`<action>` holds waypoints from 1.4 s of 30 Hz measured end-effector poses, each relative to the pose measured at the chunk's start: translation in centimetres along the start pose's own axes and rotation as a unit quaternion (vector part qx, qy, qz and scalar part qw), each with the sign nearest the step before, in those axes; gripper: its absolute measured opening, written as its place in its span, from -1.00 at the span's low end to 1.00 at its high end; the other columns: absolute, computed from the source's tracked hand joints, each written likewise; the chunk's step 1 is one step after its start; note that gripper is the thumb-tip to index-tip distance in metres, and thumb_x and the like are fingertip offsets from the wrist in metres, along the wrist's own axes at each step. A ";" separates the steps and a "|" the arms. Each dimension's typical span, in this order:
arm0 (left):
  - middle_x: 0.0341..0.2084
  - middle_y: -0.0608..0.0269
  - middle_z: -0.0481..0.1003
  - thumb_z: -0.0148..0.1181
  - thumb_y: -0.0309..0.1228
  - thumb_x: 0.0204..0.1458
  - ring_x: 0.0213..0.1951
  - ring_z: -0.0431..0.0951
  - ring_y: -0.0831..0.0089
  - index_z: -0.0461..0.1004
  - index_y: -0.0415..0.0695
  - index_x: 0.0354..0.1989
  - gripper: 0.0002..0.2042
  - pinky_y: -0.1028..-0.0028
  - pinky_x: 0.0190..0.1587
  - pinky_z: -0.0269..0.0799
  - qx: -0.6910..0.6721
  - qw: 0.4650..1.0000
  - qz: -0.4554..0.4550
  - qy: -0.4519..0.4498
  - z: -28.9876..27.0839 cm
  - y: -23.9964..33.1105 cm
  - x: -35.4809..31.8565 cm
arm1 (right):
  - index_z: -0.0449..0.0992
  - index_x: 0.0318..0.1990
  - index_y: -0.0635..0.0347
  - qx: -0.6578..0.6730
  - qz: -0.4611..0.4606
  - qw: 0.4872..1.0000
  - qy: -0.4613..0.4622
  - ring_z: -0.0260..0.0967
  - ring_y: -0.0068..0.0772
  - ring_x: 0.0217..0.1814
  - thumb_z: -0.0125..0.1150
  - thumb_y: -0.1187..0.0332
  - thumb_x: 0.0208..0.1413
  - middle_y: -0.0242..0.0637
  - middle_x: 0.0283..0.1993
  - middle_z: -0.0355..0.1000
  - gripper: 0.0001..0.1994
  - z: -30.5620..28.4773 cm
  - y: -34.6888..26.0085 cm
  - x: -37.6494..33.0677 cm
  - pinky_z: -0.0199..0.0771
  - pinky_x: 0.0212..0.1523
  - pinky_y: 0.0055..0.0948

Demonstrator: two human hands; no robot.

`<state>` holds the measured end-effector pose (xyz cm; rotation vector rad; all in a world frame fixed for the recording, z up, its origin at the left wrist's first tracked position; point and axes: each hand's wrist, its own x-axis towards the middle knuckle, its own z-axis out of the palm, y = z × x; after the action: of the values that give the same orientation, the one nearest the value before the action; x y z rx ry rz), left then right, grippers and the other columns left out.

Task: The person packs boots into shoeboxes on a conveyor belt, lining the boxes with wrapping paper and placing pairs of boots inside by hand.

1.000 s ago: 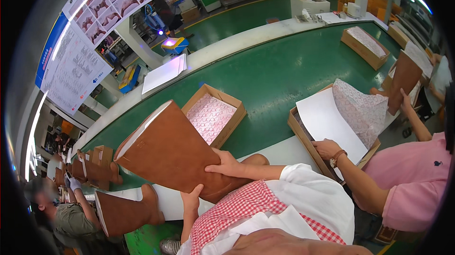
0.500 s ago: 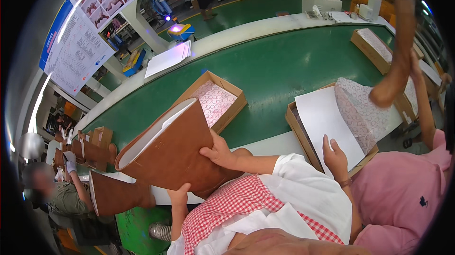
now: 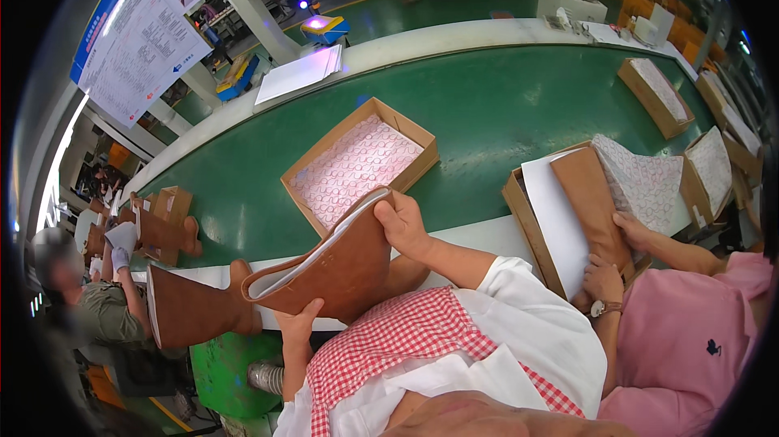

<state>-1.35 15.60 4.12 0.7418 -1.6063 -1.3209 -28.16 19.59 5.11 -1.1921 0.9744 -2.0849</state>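
A tall brown boot (image 3: 337, 275) is in both my hands, tilted with its open shaft toward the left and white paper lining inside. My right hand (image 3: 402, 226) is closed over the shaft's far top edge. Lower down, my left hand (image 3: 298, 323) grips the near edge, thumb on the leather and the other fingers partly hidden. The boot's foot is partly behind my apron and right arm. Just left of it, a second brown boot (image 3: 191, 307) lies on its side. Beyond my hands sits an open cardboard box (image 3: 426, 157) lined with pink patterned tissue.
On the right, a co-worker in a pink shirt (image 3: 682, 340) holds a brown boot (image 3: 592, 198) over a box (image 3: 535, 246) with white paper and tissue. Another gloved worker (image 3: 105, 319) sits left. A green conveyor belt (image 3: 487, 120) runs across; paper sheets (image 3: 300, 76) lie on its far ledge.
The boot in my hands has tipped lower, its shaft pressed flatter, and my right hand has shifted to its top edge. The co-worker's boot has come down over the right box.
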 end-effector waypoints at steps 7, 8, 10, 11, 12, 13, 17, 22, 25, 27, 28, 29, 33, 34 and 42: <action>0.04 0.13 0.32 0.49 -0.25 -0.32 0.09 0.31 0.26 0.15 -0.28 0.18 -0.15 0.28 0.16 0.21 -0.006 0.993 0.052 0.108 -2.1 0.5 1.4 | 0.44 -0.13 0.31 -0.092 -0.034 0.995 -0.028 0.30 -0.57 -0.21 -0.14 0.08 0.29 -0.28 -0.27 0.43 -0.59 2.3 -0.8 1.7 0.34 -0.20 -0.52; 0.04 0.13 0.32 0.49 -0.31 -0.31 0.10 0.31 0.27 0.16 -0.28 0.18 -0.17 0.27 0.17 0.19 -0.046 0.989 0.059 0.129 -2.3 1.3 2.1 | 0.40 -0.07 0.32 -0.047 -0.010 0.998 -0.039 0.27 -0.59 -0.17 -0.10 0.18 0.29 -0.29 -0.20 0.40 -0.66 2.6 -0.9 1.8 0.32 -0.17 -0.52; 0.06 0.11 0.32 0.39 -0.49 -0.22 0.10 0.33 0.24 0.14 -0.29 0.19 -0.26 0.26 0.17 0.20 -0.093 0.981 0.065 0.159 -3.2 4.2 3.3 | 0.38 -0.03 0.31 0.024 -0.013 0.998 -0.051 0.33 -0.54 -0.18 0.04 0.32 0.21 -0.28 -0.17 0.42 -0.73 3.7 -0.9 1.7 0.34 -0.17 -0.50; 0.06 0.10 0.32 0.34 -0.54 -0.17 0.09 0.34 0.23 0.14 -0.31 0.20 -0.30 0.26 0.17 0.22 -0.120 0.973 0.070 0.185 -3.6 5.7 4.1 | 0.38 -0.03 0.31 0.025 0.002 0.998 -0.056 0.33 -0.54 -0.18 0.04 0.32 0.21 -0.28 -0.17 0.42 -0.73 4.0 -0.5 1.5 0.34 -0.17 -0.50; 0.08 0.08 0.31 0.28 -0.58 -0.12 0.09 0.34 0.23 0.14 -0.32 0.20 -0.35 0.27 0.16 0.23 -0.135 0.965 0.067 0.216 -4.8 6.6 4.7 | 0.37 0.00 0.31 -0.064 -0.022 0.996 -0.054 0.35 -0.49 -0.12 0.06 0.38 0.18 -0.24 -0.13 0.43 -0.72 4.2 0.0 1.5 0.34 -0.11 -0.49; 0.10 0.07 0.30 0.23 -0.59 -0.05 0.08 0.35 0.25 0.14 -0.33 0.20 -0.40 0.28 0.14 0.27 -0.122 0.959 0.090 0.238 -5.3 7.6 5.6 | 0.35 0.04 0.32 -0.155 -0.048 0.985 -0.051 0.38 -0.44 -0.05 0.08 0.43 0.14 -0.21 -0.09 0.44 -0.69 4.2 0.5 1.5 0.34 -0.05 -0.48; 0.08 0.06 0.33 0.18 -0.60 0.00 0.05 0.39 0.28 0.19 -0.34 0.16 -0.48 0.31 0.10 0.32 -0.166 0.936 0.107 0.293 -6.3 10.3 8.5 | 0.40 0.00 0.25 -0.279 -0.016 0.959 -0.039 0.41 -0.47 -0.07 0.14 0.49 0.08 -0.27 -0.07 0.45 -0.70 2.8 5.0 0.8 0.38 -0.10 -0.52; -0.01 0.12 0.40 0.20 -0.57 0.03 -0.05 0.45 0.35 0.32 -0.33 0.06 -0.61 0.37 0.04 0.38 -0.205 0.933 0.181 0.233 -4.8 9.4 13.7 | 0.48 -0.12 0.22 -0.245 0.099 0.963 0.045 0.43 -0.48 -0.23 0.18 0.45 0.05 -0.27 -0.20 0.48 -0.79 -0.5 9.7 -0.5 0.42 -0.21 -0.52; -0.04 0.18 0.42 0.25 -0.57 -0.01 -0.06 0.44 0.40 0.34 -0.35 0.03 -0.60 0.42 0.04 0.35 -0.183 0.937 0.191 0.227 -3.8 6.8 18.0 | 0.50 -0.16 0.20 -0.279 0.141 0.948 0.066 0.43 -0.53 -0.28 0.18 0.44 0.06 -0.30 -0.25 0.49 -0.82 -2.0 11.1 -1.5 0.42 -0.26 -0.54; -0.05 0.21 0.43 0.26 -0.57 -0.01 -0.07 0.43 0.44 0.37 -0.34 0.01 -0.62 0.44 0.03 0.33 -0.174 0.945 0.204 0.187 -3.0 5.2 21.0 | 0.51 -0.17 0.20 -0.280 0.164 0.943 0.073 0.43 -0.55 -0.31 0.17 0.43 0.07 -0.32 -0.28 0.50 -0.83 -2.9 12.1 -2.5 0.42 -0.28 -0.54; -0.05 0.22 0.43 0.26 -0.57 -0.02 -0.07 0.44 0.46 0.38 -0.33 0.00 -0.63 0.46 0.02 0.33 -0.171 0.948 0.200 0.179 -2.5 4.6 22.5 | 0.51 -0.19 0.21 -0.289 0.191 0.935 0.069 0.43 -0.56 -0.33 0.18 0.42 0.07 -0.33 -0.32 0.50 -0.84 -3.6 12.9 -3.2 0.42 -0.29 -0.55; -0.05 0.22 0.43 0.26 -0.57 -0.02 -0.07 0.44 0.46 0.38 -0.33 0.00 -0.63 0.46 0.02 0.33 -0.172 0.948 0.200 0.177 -2.3 3.8 23.8 | 0.52 -0.21 0.22 -0.299 0.220 0.926 0.063 0.43 -0.57 -0.36 0.18 0.41 0.07 -0.33 -0.36 0.50 -0.85 -4.1 13.6 -4.0 0.42 -0.31 -0.55; -0.10 0.23 0.47 0.28 -0.53 -0.03 -0.10 0.45 0.49 0.41 -0.31 -0.02 -0.64 0.49 -0.01 0.34 -0.176 0.964 0.171 0.103 -0.3 1.1 28.8 | 0.52 -0.25 0.23 -0.330 0.266 0.903 0.067 0.44 -0.52 -0.38 0.17 0.39 0.07 -0.30 -0.41 0.50 -0.86 -5.7 15.7 -6.9 0.43 -0.31 -0.53; -0.12 0.23 0.48 0.29 -0.51 -0.03 -0.12 0.46 0.50 0.42 -0.30 -0.03 -0.64 0.50 -0.02 0.34 -0.170 0.968 0.158 0.091 0.0 0.5 29.8 | 0.52 -0.25 0.23 -0.330 0.265 0.903 0.069 0.44 -0.52 -0.38 0.17 0.39 0.07 -0.30 -0.41 0.50 -0.86 -5.8 16.1 -7.5 0.43 -0.31 -0.53; -0.15 0.24 0.51 0.30 -0.44 -0.03 -0.15 0.48 0.53 0.46 -0.30 -0.08 -0.67 0.52 -0.06 0.37 -0.017 0.998 0.039 0.034 -0.6 -8.8 34.3 | 0.51 -0.26 0.20 -0.394 0.274 0.877 0.010 0.48 -0.33 -0.37 0.17 0.37 0.04 -0.20 -0.36 0.51 -0.86 -5.9 18.5 -9.7 0.45 -0.32 -0.42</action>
<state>-15.84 -16.70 4.70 0.6887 -1.5393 -1.2510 -27.07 17.70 -16.49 -1.0440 2.0100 -1.2557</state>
